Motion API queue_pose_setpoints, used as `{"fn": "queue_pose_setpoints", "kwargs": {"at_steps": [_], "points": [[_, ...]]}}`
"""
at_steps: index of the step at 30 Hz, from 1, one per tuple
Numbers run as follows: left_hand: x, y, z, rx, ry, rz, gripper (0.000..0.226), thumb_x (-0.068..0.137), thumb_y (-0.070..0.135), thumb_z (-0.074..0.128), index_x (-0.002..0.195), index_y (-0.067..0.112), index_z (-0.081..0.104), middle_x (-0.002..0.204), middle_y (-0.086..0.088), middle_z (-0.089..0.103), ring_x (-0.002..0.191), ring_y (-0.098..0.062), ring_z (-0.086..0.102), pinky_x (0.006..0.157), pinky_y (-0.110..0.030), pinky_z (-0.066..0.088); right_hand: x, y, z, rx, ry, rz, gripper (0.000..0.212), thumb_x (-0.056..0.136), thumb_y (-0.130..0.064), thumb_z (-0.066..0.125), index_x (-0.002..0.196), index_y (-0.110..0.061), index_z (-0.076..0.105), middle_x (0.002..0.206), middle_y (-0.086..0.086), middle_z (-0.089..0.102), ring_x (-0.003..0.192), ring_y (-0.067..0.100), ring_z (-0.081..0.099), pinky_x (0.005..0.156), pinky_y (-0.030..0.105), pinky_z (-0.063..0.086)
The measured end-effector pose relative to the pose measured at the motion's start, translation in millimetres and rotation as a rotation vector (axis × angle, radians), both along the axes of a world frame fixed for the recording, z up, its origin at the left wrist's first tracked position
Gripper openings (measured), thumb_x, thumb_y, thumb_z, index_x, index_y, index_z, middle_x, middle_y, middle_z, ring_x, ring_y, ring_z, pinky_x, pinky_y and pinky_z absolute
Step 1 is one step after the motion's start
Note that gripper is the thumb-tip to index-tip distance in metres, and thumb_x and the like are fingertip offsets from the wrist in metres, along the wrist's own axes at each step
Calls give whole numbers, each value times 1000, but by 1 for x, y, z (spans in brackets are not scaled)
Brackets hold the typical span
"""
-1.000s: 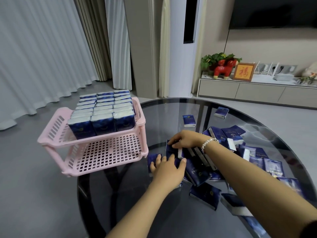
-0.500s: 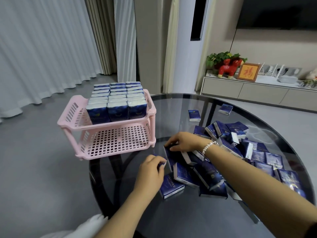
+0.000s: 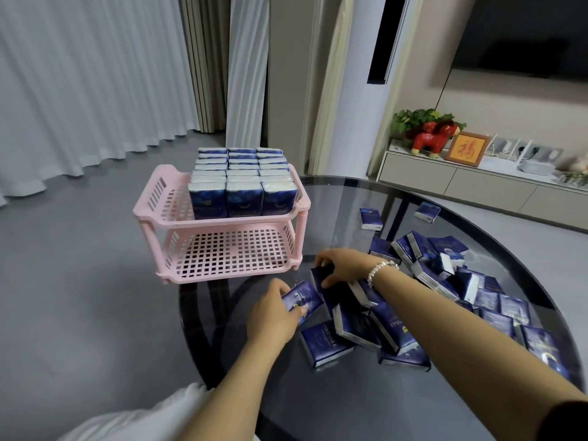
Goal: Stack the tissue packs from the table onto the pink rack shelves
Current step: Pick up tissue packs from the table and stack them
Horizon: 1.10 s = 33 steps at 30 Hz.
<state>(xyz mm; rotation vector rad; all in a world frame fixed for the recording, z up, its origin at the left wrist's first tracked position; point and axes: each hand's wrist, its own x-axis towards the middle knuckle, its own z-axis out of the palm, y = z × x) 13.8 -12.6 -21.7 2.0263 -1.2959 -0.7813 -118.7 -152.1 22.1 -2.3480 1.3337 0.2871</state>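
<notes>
A pink two-tier rack [image 3: 222, 222] stands at the left edge of the round glass table [image 3: 334, 198]. Its top shelf is packed with upright blue tissue packs [image 3: 243, 183] in three rows; its bottom shelf [image 3: 232, 253] holds nothing. My left hand [image 3: 273, 313] grips one blue pack [image 3: 302, 299], tilted, just in front of the rack. Just to the right, my right hand [image 3: 342, 265] with a bead bracelet curls over another dark pack [image 3: 327, 281] at the near end of the loose pile [image 3: 445, 281].
Several packs lie scattered over the right half of the table, two apart at the far side [image 3: 370, 219] [image 3: 427, 212]. A low cabinet [image 3: 477, 186] with a red figurine and plant stands behind. Grey floor and curtains lie to the left.
The view has shifted, so the rack now sits more central. My left hand has lifted a pack up off the table and turned it; my right hand stays on the pile's near end.
</notes>
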Motion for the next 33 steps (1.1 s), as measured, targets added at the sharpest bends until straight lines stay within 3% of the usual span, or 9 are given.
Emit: {"fn": "queue_pose_setpoints", "kwargs": {"at_steps": [5, 8, 10, 17, 21, 25, 28, 31, 33], "points": [[8, -2, 12, -192, 371, 93, 31, 86, 13, 65, 112, 28, 53, 106, 6, 58, 83, -10, 52, 72, -22, 41, -3, 10, 14, 53, -266, -60, 39, 87, -18, 63, 125, -19, 55, 118, -2, 58, 103, 11, 53, 87, 21, 37], [14, -4, 16, -257, 561, 196, 38, 86, 8, 62, 116, 26, 47, 98, 12, 53, 80, 0, 50, 63, -18, 40, -6, 14, 23, 77, -436, -127, 24, 88, -21, 63, 111, -15, 62, 104, 2, 65, 93, 15, 59, 81, 25, 48], [19, -7, 14, -293, 688, 256, 34, 85, 7, 64, 115, 17, 52, 104, 4, 63, 85, -7, 58, 67, -22, 44, -8, 16, 27, 88, -566, -199, 19, 86, -25, 65, 101, -15, 61, 98, 5, 67, 89, 18, 63, 84, 33, 52], [20, -4, 16, -281, 800, 197, 14, 90, 17, 63, 104, 19, 66, 94, 6, 67, 81, -7, 58, 62, -23, 46, -14, 42, 31, 186, -927, -405, 30, 90, -20, 60, 119, -14, 55, 97, 9, 65, 90, 22, 66, 81, 38, 55], [20, -4, 15, -273, 871, 214, 18, 92, 19, 61, 110, 22, 64, 96, 9, 64, 82, -7, 57, 64, -23, 48, -15, 59, 20, 284, -1122, -538, 9, 91, -14, 57, 99, -11, 58, 83, 6, 65, 70, 19, 62, 63, 28, 53], [18, -4, 17, -215, 1009, 199, 27, 92, 19, 60, 118, 15, 62, 111, -5, 66, 97, -21, 64, 63, -25, 54, -9, 76, 9, 395, -1365, -707, 9, 92, -8, 52, 99, -14, 50, 87, 12, 63, 67, 22, 63, 67, 35, 55], [16, -3, 20, -208, 1068, 140, 29, 92, 20, 61, 120, 13, 62, 119, -8, 66, 110, -27, 63, 70, -29, 59, -4, 91, -2, 324, -1394, -693, 32, 93, -11, 52, 120, -27, 50, 98, 5, 66, 80, 17, 66, 71, 30, 56], [13, -2, 22, -224, 1075, 67, 30, 93, 21, 58, 121, 9, 60, 116, -12, 68, 105, -26, 66, 80, -33, 59, 1, 101, -15, 161, -1313, -680, 31, 92, -17, 57, 122, -25, 54, 105, 5, 67, 95, 18, 65, 85, 32, 53], [12, -1, 22, -231, 1064, 15, 32, 92, 23, 59, 120, 9, 61, 116, -12, 68, 105, -24, 67, 86, -35, 57, 5, 107, -19, 92, -1266, -678, 27, 90, -21, 59, 117, -22, 56, 102, 8, 66, 92, 18, 65, 84, 33, 52]]}}
